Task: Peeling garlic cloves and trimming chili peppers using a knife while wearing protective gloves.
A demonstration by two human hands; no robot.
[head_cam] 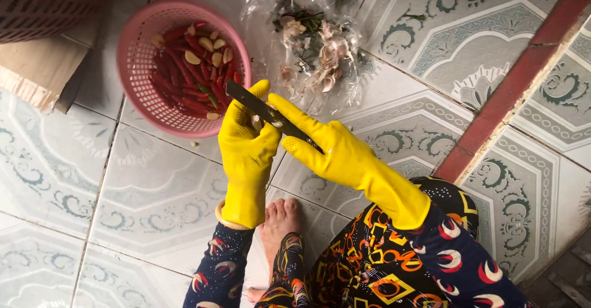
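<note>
Your yellow-gloved right hand [326,148] is gripping a dark-bladed knife [265,111], while your left hand [246,141] is pinching a small pale garlic clove [257,123] (half hidden) beside the pink plastic basket [132,68].

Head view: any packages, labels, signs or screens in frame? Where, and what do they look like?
No labels, signs or screens.
Clear plastic bag: spread flat on the tiled floor, top centre, right of the pink basket; crumpled, transparent, holding pale garlic skins and green stems.
Cardboard piece: left edge, below a dark woven basket; flat, brown, unprinted face.
</note>
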